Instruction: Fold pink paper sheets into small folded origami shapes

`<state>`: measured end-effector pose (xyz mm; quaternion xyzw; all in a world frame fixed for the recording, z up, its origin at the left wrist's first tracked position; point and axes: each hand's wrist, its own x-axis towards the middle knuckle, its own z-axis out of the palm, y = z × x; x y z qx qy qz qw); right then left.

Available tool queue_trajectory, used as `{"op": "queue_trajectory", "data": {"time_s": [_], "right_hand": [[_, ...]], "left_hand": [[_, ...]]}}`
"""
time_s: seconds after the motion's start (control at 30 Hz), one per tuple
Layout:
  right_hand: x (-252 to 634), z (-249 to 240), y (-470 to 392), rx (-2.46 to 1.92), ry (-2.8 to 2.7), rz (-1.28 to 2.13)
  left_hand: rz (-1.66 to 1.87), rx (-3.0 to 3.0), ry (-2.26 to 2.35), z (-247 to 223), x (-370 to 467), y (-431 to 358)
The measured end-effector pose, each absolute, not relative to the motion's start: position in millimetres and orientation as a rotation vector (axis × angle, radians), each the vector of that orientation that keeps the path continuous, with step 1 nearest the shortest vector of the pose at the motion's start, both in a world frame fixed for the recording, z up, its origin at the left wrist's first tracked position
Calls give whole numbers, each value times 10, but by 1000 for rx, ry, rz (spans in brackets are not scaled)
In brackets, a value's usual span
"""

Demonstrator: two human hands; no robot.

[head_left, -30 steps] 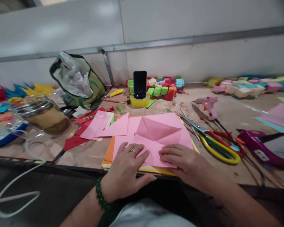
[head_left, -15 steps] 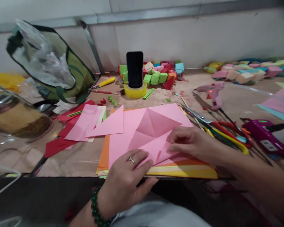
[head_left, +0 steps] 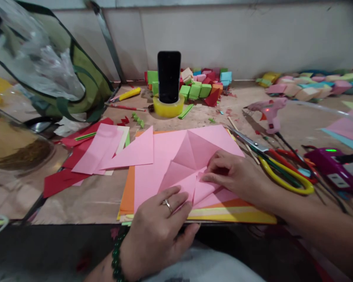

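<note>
A creased square of pink paper (head_left: pixel 191 156) lies partly folded on a stack of coloured sheets (head_left: pixel 144 184), pink on top with orange and yellow edges showing. My left hand (head_left: pixel 164 219), wearing a ring and a green bead bracelet, rests its outstretched fingers on the paper's near left part. Thumb and fingers of my right hand (head_left: pixel 232 172) pinch a folded flap of the same paper near its middle. Part of the right side of the paper is hidden under that hand.
Scissors (head_left: pixel 285 172) and a pink glue gun (head_left: pixel 270 113) lie to the right, near a purple power socket (head_left: pixel 335 168). Behind stands a phone (head_left: pixel 168 76) in a yellow tape roll (head_left: pixel 167 109), before folded paper blocks (head_left: pixel 200 91). Paper scraps (head_left: pixel 94 152) lie left.
My right hand has drawn the pinched flap slightly left, toward the paper's middle. My left hand stays pressed on the paper. The view has tilted down a little.
</note>
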<state>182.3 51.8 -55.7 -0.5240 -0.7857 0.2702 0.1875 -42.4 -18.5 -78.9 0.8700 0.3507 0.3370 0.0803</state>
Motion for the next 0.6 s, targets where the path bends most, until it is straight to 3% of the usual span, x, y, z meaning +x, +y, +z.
{"op": "queue_trajectory", "data": {"time_s": [0.6], "right_hand": [[1805, -560, 512, -1434, -2197, 750]], "left_hand": [[857, 2585, 1179, -728, -348, -208]]}}
